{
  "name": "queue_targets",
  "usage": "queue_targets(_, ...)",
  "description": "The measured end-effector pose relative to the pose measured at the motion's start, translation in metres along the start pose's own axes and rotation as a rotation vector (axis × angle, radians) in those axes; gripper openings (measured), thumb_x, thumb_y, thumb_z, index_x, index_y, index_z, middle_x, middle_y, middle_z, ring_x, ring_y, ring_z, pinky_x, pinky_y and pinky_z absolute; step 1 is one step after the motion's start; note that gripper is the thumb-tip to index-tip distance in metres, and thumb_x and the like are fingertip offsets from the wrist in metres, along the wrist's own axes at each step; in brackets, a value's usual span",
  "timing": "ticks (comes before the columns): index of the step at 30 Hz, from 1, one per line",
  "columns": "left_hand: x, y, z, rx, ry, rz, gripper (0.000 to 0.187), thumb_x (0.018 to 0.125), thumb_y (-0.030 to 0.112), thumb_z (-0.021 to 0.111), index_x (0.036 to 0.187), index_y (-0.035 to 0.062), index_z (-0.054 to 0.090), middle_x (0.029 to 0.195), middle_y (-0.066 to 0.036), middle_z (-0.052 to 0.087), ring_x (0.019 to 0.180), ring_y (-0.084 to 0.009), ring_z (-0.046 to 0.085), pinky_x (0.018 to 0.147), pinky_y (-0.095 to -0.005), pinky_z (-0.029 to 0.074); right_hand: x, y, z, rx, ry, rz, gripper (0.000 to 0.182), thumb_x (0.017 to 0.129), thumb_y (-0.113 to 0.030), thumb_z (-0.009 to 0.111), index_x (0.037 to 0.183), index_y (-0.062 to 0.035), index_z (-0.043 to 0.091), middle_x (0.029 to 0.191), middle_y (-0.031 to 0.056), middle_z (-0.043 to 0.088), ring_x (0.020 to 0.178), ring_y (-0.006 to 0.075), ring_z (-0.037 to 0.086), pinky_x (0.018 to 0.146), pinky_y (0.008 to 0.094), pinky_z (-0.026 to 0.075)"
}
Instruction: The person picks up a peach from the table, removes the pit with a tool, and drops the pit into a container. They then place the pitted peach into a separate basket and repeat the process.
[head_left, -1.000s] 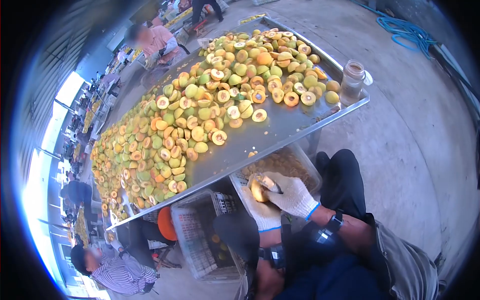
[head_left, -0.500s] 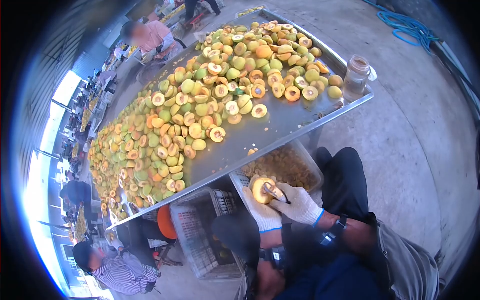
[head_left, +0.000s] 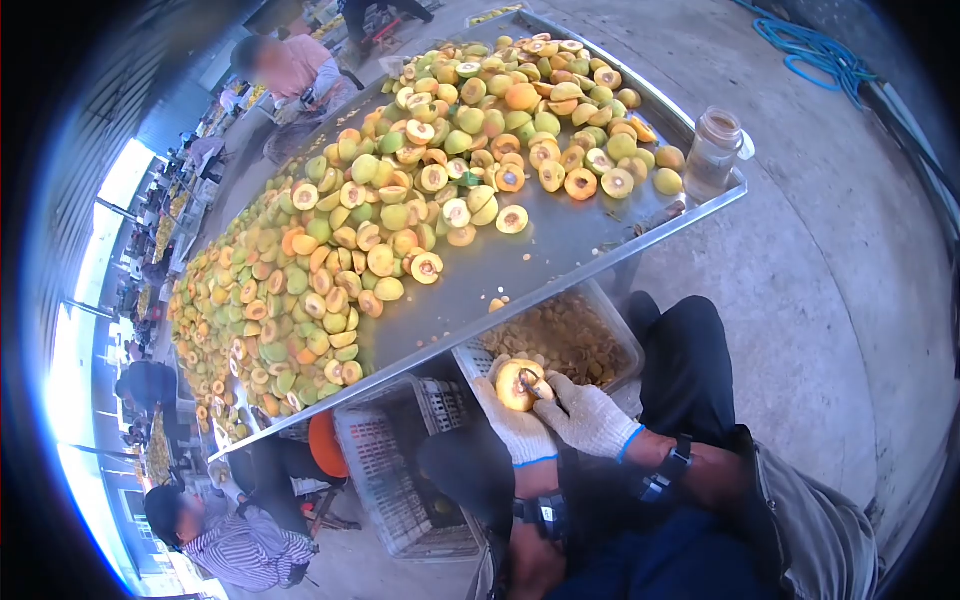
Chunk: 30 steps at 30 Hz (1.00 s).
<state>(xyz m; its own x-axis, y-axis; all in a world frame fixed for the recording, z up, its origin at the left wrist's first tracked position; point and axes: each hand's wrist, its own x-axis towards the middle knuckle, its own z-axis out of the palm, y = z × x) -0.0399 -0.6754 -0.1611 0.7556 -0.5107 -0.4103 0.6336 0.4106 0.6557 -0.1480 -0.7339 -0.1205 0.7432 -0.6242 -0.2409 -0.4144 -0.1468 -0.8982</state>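
Observation:
In my gloved left hand [head_left: 519,428] rests a peach half [head_left: 517,383], cut face up and pale yellow. My right hand [head_left: 592,412], also in a white knit glove, is closed around a small pitting tool [head_left: 537,385] with a curved metal end. That end sits at the middle of the cut face; its handle is mostly hidden by my fingers. Both hands are just above a crate of brown pits [head_left: 580,335]. Beyond them, many peach halves [head_left: 400,215] are heaped on a metal-topped table [head_left: 480,275].
A clear jar [head_left: 712,150] stands at the table's right corner. Below the table edge is a grey plastic crate [head_left: 380,480], beside my left knee. One person in a striped shirt [head_left: 250,548] sits at lower left, another [head_left: 295,70] across the table. A blue hose [head_left: 810,50] lies on the floor.
The tool's metal end has turned and sits lower in the peach half, with my right fingers closer to the fruit. Both hands have shifted slightly left. The view has shifted slightly.

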Motion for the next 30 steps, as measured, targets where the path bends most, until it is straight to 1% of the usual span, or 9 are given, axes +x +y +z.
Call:
queue_targets(7,0.002,0.001,0.000,0.028,0.000,-0.052,0.055,0.106,0.054,0.044,0.124,0.0045,0.058,0.115,-0.018,0.064,0.107,-0.0379,0.064,0.094,-0.0481,0.053,0.000,0.005,0.000,-0.116,-0.049,0.018,0.040,0.103,-0.039,0.054,0.119,-0.0030,0.054,0.085,0.0317,0.068,0.081,0.0526,0.066,0.074,0.0610,0.050)
queue_targets(9,0.000,0.004,0.004,0.097,0.074,-0.086,0.049,0.106,0.049,0.046,0.124,0.0049,0.058,0.115,-0.018,0.063,0.104,-0.0367,0.065,0.089,-0.0454,0.055,0.000,0.008,0.003,-0.131,-0.057,0.037,0.039,0.102,-0.039,0.054,0.118,-0.0028,0.055,0.085,0.0319,0.068,0.080,0.0527,0.066,0.074,0.0610,0.050)
queue_targets(13,0.004,0.005,0.001,0.137,0.064,-0.078,0.041,0.105,0.041,0.048,0.124,0.0057,0.058,0.114,-0.018,0.063,0.102,-0.0358,0.065,0.087,-0.0448,0.056,-0.001,0.014,0.007,-0.072,-0.055,0.030,0.039,0.102,-0.038,0.054,0.115,-0.0013,0.056,0.083,0.0327,0.067,0.080,0.0528,0.066,0.073,0.0604,0.051)
queue_targets(15,0.005,0.009,0.000,0.095,0.092,-0.159,0.036,0.103,0.034,0.049,0.123,0.0061,0.058,0.114,-0.017,0.063,0.101,-0.0354,0.065,0.089,-0.0458,0.056,-0.001,0.013,0.007,-0.062,-0.054,0.023,0.039,0.102,-0.038,0.054,0.115,-0.0008,0.057,0.084,0.0329,0.067,0.080,0.0528,0.066,0.074,0.0603,0.051)
queue_targets(22,-0.002,0.011,0.003,0.132,0.106,-0.106,0.034,0.104,0.033,0.049,0.121,0.0061,0.059,0.113,-0.016,0.063,0.102,-0.0335,0.064,0.092,-0.0443,0.055,-0.001,0.009,0.004,-0.005,-0.119,0.006,0.043,0.103,-0.040,0.052,0.118,0.0007,0.055,0.088,0.0338,0.068,0.083,0.0541,0.066,0.075,0.0600,0.051)
queue_targets(24,-0.006,0.013,0.002,0.083,0.044,-0.074,0.035,0.105,0.034,0.048,0.122,0.0059,0.059,0.114,-0.015,0.063,0.104,-0.0331,0.064,0.094,-0.0445,0.055,-0.002,0.006,0.002,0.018,-0.128,-0.017,0.044,0.104,-0.040,0.052,0.119,0.0012,0.055,0.089,0.0341,0.068,0.084,0.0544,0.066,0.075,0.0598,0.050)
queue_targets(26,0.001,0.009,-0.011,0.090,0.034,-0.095,0.036,0.105,0.035,0.047,0.123,0.0059,0.058,0.115,-0.015,0.063,0.105,-0.0332,0.064,0.095,-0.0452,0.055,-0.002,0.003,0.000,-0.098,-0.162,0.005,0.048,0.104,-0.041,0.052,0.124,0.0021,0.053,0.090,0.0346,0.068,0.084,0.0546,0.066,0.075,0.0595,0.050)
queue_targets(28,-0.002,0.013,-0.004,0.099,0.020,-0.114,0.036,0.105,0.035,0.047,0.123,0.0059,0.058,0.116,-0.015,0.063,0.105,-0.0332,0.063,0.095,-0.0458,0.055,-0.004,0.003,0.001,-0.044,-0.159,-0.007,0.050,0.104,-0.042,0.052,0.127,0.0024,0.052,0.090,0.0348,0.068,0.083,0.0545,0.066,0.074,0.0595,0.050)
queue_targets(30,-0.014,0.014,0.005,0.127,0.014,-0.056,0.037,0.105,0.036,0.046,0.123,0.0054,0.058,0.117,-0.016,0.063,0.106,-0.0338,0.064,0.096,-0.0459,0.055,-0.005,0.005,0.001,0.011,-0.154,-0.011,0.052,0.104,-0.042,0.053,0.130,0.0027,0.051,0.091,0.0351,0.068,0.083,0.0544,0.066,0.074,0.0594,0.050)
